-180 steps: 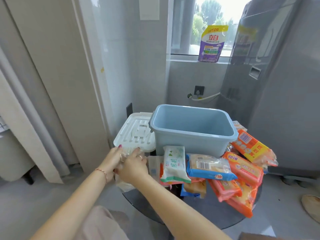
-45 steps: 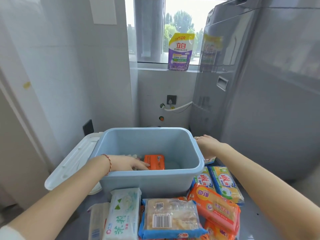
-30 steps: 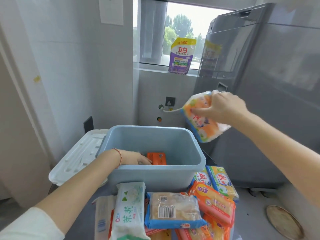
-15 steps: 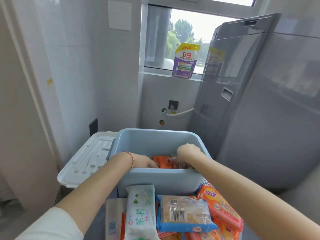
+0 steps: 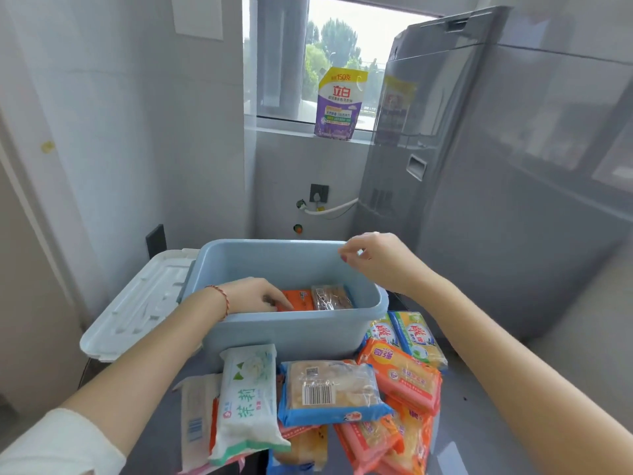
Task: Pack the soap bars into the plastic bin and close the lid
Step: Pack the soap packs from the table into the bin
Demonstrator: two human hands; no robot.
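The left hand (image 5: 258,296) lies flat inside the blue bin (image 5: 291,334), fingers resting on the orange soap bar (image 5: 299,301); the right hand (image 5: 371,257) hovers empty above the bin's far corner — lid (image 5: 137,303) off, left of the left hand.

Purple-and-yellow detergent pouch (image 5: 339,104) upright on windowsill (image 5: 308,126), just left of tall grey appliance (image 5: 479,166). Window (image 5: 339,53) behind pouch, green trees outside. Dark wall outlet (image 5: 319,193) below sill; white hose (image 5: 334,208) runs from it toward appliance. Small orange-centred fitting (image 5: 298,228) lower on wall. Black plate (image 5: 156,240) on left wall. Pale panel (image 5: 197,15) high on same wall.
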